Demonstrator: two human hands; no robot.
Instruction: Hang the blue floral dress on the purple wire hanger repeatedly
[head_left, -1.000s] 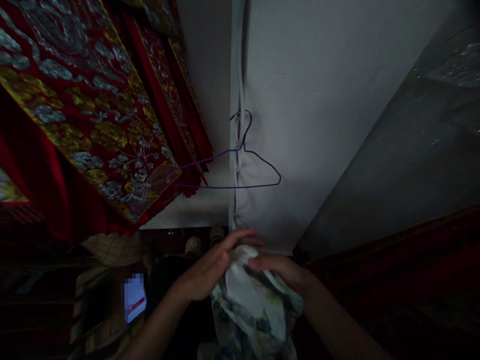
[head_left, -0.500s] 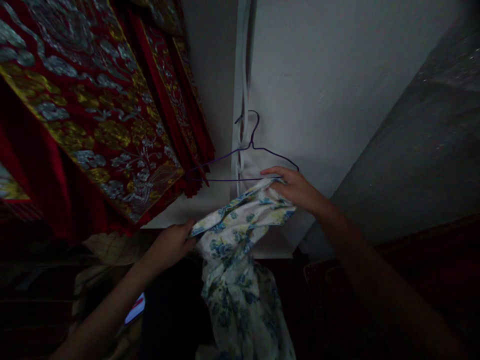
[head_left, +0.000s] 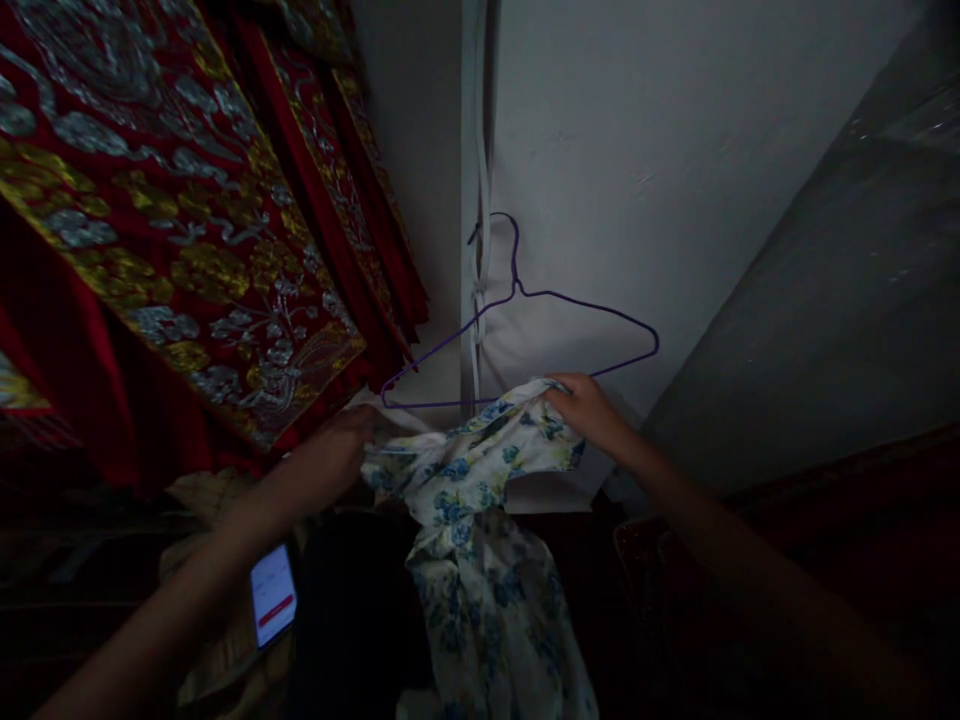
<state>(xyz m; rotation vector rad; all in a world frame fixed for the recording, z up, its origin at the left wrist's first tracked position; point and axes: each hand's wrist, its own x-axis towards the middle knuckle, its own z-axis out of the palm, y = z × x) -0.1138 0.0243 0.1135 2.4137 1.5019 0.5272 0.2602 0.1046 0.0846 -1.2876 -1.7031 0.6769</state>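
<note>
A white dress [head_left: 457,500] with blue and yellow flowers hangs down between my two hands. My left hand [head_left: 341,445] is closed on one side of its top edge, close to the lower left corner of the purple wire hanger [head_left: 585,298]. With my right hand [head_left: 589,405] I pinch the other side of the neckline, just under the hanger's bottom bar. The hanger's hook is up against white cords on the wall. Part of its bottom bar is hidden behind the cloth and my right hand.
Red cloth with gold and silver embroidery [head_left: 210,270] hangs at the left. White cords [head_left: 480,150] run down the pale wall [head_left: 600,150]. A lit phone [head_left: 272,595] lies at lower left. Dark red furniture edges [head_left: 825,480] show at right.
My left hand has moved left and up with the dress edge, and my right hand a little lower. The hanger has turned to show its full width. More of the phone shows.
</note>
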